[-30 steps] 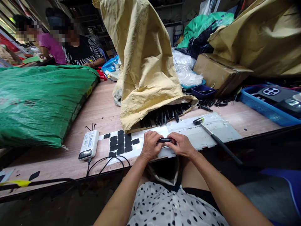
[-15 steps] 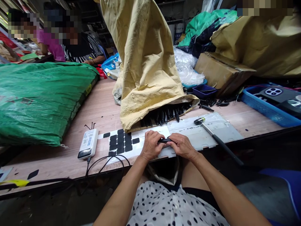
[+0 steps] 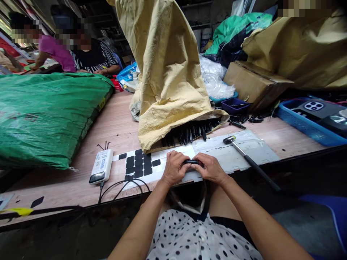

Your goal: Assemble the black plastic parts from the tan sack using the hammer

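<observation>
A slim black pen-shaped piece [image 3: 191, 162] lies crosswise between my two hands, just above the front edge of the table. My left hand [image 3: 175, 167] pinches its left end, while the fingers of my right hand [image 3: 210, 168] close on the other end. Both hands partly cover it, so its exact kind is not clear. Behind them, a tan sack [image 3: 173, 79] opens toward me, with several similar black pieces [image 3: 187, 134] in its mouth. Left of my hands, black rounded-square stickers [image 3: 138, 163] lie on a white sheet. A hammer [image 3: 251, 162] rests to the right.
A white power bank [image 3: 102, 166] with a black cable sits at left, near a big green sack [image 3: 51, 119]. At right are a blue basket [image 3: 306, 122], a cardboard box [image 3: 255, 83] and a small purple tray [image 3: 235, 105]. Two people sit at the back left.
My hands stay nearly in place with the black piece between them; my right fingers have shifted slightly on it. At the back left, one person's arm has reached forward.
</observation>
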`<act>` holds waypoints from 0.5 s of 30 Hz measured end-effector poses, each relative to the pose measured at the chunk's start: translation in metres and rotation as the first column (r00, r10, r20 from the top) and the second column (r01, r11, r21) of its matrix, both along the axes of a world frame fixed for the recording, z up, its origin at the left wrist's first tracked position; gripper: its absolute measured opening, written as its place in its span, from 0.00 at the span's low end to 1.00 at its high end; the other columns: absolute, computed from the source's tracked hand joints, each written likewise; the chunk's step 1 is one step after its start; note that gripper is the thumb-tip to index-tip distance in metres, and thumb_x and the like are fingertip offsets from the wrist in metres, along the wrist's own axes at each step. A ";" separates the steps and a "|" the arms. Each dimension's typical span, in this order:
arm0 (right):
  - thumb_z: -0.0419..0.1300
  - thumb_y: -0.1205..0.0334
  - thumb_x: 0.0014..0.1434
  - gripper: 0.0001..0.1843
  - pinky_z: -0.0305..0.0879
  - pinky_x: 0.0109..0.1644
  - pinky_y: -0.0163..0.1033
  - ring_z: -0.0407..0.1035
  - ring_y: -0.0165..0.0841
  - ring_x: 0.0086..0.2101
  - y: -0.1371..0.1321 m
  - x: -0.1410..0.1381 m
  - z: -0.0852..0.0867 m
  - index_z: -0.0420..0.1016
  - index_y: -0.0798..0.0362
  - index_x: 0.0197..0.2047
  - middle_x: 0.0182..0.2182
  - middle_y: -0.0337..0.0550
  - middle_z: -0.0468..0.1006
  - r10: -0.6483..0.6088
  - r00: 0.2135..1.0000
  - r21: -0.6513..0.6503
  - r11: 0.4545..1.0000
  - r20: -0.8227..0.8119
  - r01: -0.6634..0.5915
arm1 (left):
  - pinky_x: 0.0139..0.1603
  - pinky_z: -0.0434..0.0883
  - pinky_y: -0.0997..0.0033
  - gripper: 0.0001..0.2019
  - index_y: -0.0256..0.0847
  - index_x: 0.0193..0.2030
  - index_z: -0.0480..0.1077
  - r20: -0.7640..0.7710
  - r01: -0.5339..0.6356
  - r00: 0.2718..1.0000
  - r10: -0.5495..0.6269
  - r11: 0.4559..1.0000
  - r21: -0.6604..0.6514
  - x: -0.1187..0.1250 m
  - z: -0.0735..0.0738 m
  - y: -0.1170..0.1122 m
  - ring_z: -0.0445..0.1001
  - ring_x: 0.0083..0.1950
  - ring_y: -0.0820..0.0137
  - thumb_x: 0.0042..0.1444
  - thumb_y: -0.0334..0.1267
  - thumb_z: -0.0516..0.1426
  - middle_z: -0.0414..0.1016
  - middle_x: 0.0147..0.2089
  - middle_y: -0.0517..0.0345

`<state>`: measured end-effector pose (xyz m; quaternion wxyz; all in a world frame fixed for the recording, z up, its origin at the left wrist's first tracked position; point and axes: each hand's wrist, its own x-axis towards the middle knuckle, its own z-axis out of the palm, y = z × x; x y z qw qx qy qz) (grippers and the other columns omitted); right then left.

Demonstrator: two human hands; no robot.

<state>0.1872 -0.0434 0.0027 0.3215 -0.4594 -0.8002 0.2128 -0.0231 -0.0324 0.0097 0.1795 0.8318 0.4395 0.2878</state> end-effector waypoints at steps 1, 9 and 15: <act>0.61 0.55 0.64 0.08 0.60 0.38 0.37 0.65 0.31 0.31 0.000 0.000 0.000 0.73 0.51 0.40 0.30 0.39 0.73 -0.002 1.000 -0.002 1.000 0.003 0.002 | 0.55 0.60 0.54 0.09 0.43 0.46 0.75 0.011 -0.006 1.000 0.006 1.000 -0.005 0.000 0.000 0.000 0.68 0.47 0.60 0.61 0.42 0.61 0.77 0.39 0.55; 0.56 0.56 0.68 0.10 0.61 0.40 0.38 0.67 0.33 0.34 0.002 0.000 -0.002 0.72 0.50 0.36 0.31 0.42 0.74 0.018 0.997 0.038 0.999 0.071 -0.020 | 0.56 0.60 0.54 0.04 0.43 0.41 0.77 0.002 -0.029 1.000 0.029 0.999 -0.019 0.002 0.000 0.000 0.68 0.47 0.61 0.60 0.37 0.61 0.78 0.37 0.56; 0.53 0.59 0.69 0.15 0.58 0.39 0.39 0.64 0.34 0.33 0.003 0.001 -0.006 0.68 0.50 0.29 0.29 0.43 0.73 0.014 0.991 0.123 0.992 0.136 -0.031 | 0.56 0.60 0.54 0.04 0.43 0.40 0.77 0.003 -0.017 1.000 0.017 1.000 -0.016 0.002 -0.001 0.001 0.69 0.46 0.61 0.60 0.37 0.61 0.78 0.35 0.56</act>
